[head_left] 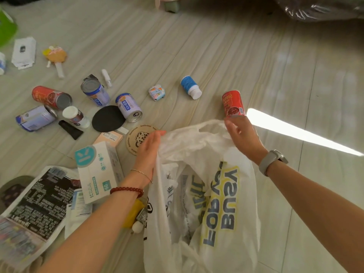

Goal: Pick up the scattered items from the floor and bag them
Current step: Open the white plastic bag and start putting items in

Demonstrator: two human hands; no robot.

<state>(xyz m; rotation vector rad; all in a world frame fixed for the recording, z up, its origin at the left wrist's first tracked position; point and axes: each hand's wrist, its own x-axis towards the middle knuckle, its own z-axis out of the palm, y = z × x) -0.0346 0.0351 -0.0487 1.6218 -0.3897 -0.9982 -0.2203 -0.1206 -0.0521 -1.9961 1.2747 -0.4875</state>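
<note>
My right hand (pixel 241 137) is above the mouth of the white plastic bag (pixel 218 196) and holds a red can (pixel 233 103) by its lower end; the fingertips are hidden behind the can. My left hand (pixel 149 148) holds the bag's left rim with straight fingers, its thumb hidden by the plastic. Scattered on the wooden floor to the left are another red can (pixel 50 97), three pale blue tins (pixel 129 107), a blue-labelled pill bottle (pixel 191 87), a small printed pack (pixel 157 92), a black disc (pixel 108 118), a round wooden coaster (pixel 137 137) and a tissue box (pixel 98 172).
A newspaper (pixel 33 207) lies at the lower left with a yellow item (pixel 134 213) beside the bag. Farther left are a white carton (pixel 24 52), a lollipop-shaped toy (pixel 56 56), a white tube (pixel 106 77), a white-capped jar (pixel 75 116) and a black tube (pixel 71 130). Furniture legs (pixel 172 5) stand at the top.
</note>
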